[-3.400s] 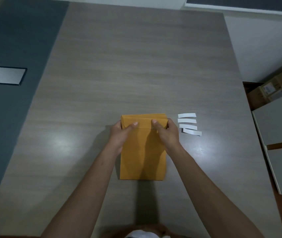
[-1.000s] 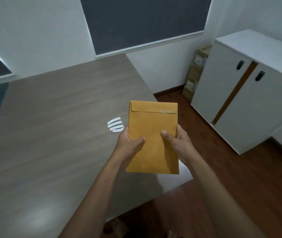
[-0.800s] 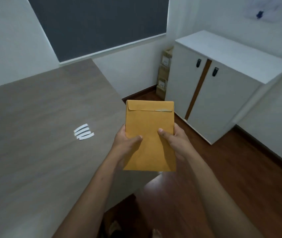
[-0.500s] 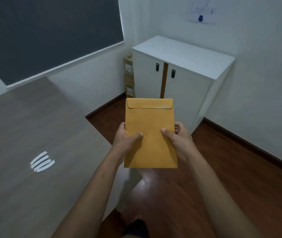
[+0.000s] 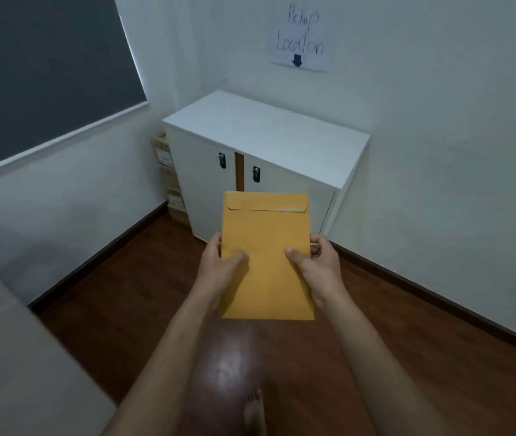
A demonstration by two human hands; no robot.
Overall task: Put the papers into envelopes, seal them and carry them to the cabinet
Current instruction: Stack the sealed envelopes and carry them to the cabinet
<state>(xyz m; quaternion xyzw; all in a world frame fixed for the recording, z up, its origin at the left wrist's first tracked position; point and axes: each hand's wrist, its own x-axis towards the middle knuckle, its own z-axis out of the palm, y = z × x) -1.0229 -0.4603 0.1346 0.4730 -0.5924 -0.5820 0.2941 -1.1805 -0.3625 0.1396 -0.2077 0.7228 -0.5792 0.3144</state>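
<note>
Head view: the envelope (image 5: 266, 256) is plain mustard-yellow paper, upright, its flap folded down along the top edge, with no writing legible on it. A paper sign (image 5: 300, 42) on the wall above the white cabinet (image 5: 266, 133) reads "Pickup Location" over a blue arrow pointing down. The envelope hangs in the air in front of the cabinet, over the wooden floor (image 5: 118, 309). The left hand (image 5: 220, 262) pinches its left edge and the right hand (image 5: 316, 262) its right edge, thumbs on the front.

We cannot see the fingers of either hand behind the envelope (image 5: 266, 256), nor read the cardboard boxes' (image 5: 168, 177) labels.
</note>
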